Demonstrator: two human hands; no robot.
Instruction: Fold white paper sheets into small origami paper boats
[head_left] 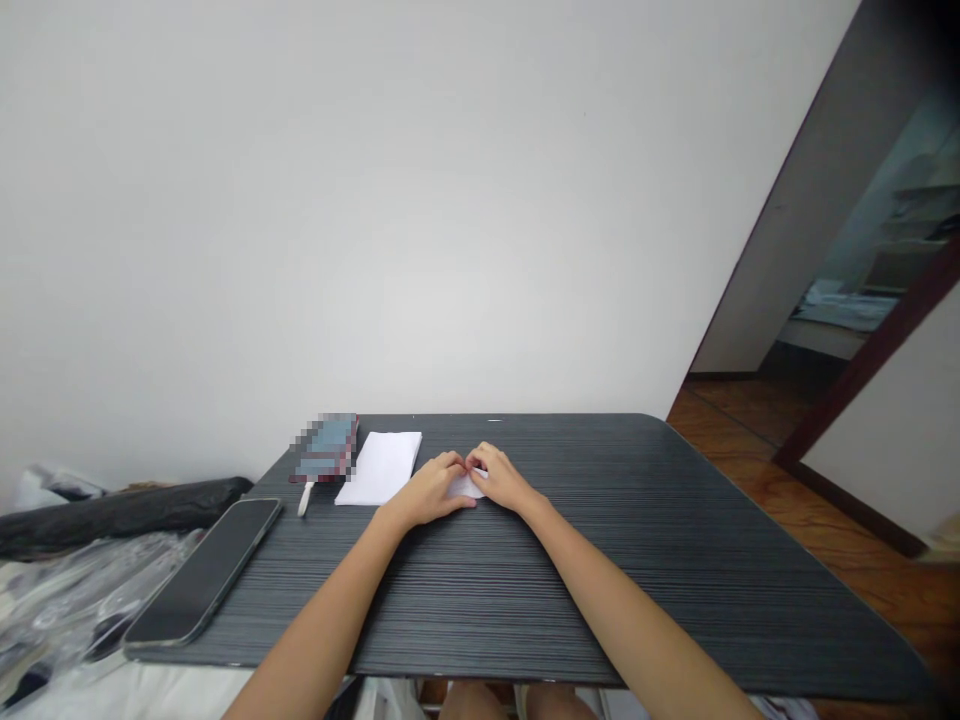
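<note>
A small piece of white paper lies low over the dark table, between my two hands. My left hand grips its left side, with the thumb stretched along the near edge. From the right, my right hand has its fingers bent and pinched at the paper's upper edge, where the fingertips of both hands meet. The fingers cover much of the paper, so its full shape is hidden. Just left of my left hand rests a white stack of paper sheets.
The dark ribbed table stands against a white wall. A blurred-out flat object with a white strip lies at the back left. A black phone sits at the left edge, beside a long black bundle and clear plastic wrapping.
</note>
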